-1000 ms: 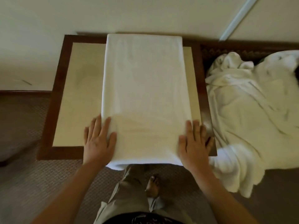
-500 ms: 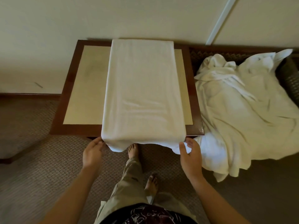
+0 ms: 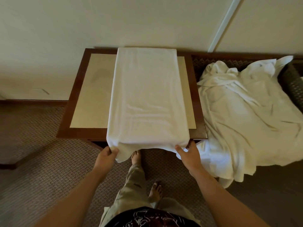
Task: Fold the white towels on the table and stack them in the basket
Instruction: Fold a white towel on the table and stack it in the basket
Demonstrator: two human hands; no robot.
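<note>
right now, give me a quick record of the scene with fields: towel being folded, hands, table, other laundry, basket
towel being folded: long white folded towel lying lengthwise on the table, near end hanging over the front edge
left hand: pinches the towel's near left corner
right hand: grips the near right corner
table: dark wood-framed table with beige top, against the wall
other laundry: crumpled white towel pile right of the table
basket: dark woven wicker basket, mostly covered by the pile

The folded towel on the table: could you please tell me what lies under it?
Under the folded towel shows the table, tan top with dark wooden frame. Its near end overhangs the edge, pinched by both hands. The covered tabletop cannot be seen.
</note>
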